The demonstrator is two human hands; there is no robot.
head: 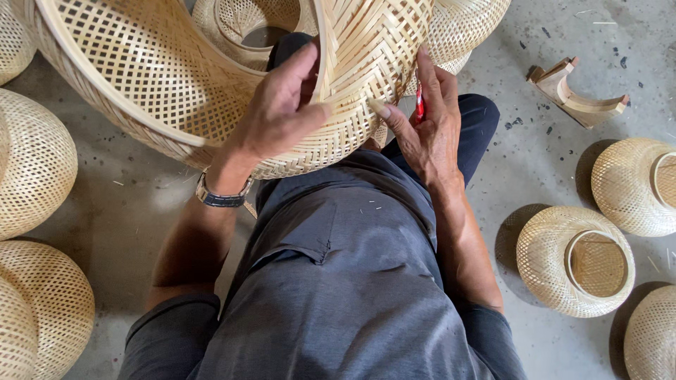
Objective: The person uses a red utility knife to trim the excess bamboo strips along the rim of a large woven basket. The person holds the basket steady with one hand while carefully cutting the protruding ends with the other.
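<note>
A large woven bamboo basket (211, 77) sits tilted over the person's lap, its open mouth turned up and left; nothing shows inside but its own latticed wall. The left hand (278, 109) clamps the basket's rim, thumb on the outer weave and fingers curled inside, so that grip is closed on the basket. The right hand (426, 130) presses against the outer weave with forefinger and thumb stretched out, while its grip holds a small red tool (420, 104) against the palm; what kind of tool it is cannot be told. A wristwatch (222, 195) circles the left wrist.

On the concrete floor (542, 162) to the right lie three smaller woven baskets: one (574, 260) with its round opening facing up and empty, one (634, 184) at the edge, and one (651, 334) cut off at the corner. Three rounded woven shades (35, 162) lie at the left. Two more woven pieces lie behind the big basket. One curved wooden block (577, 91) rests on the floor, upper right.
</note>
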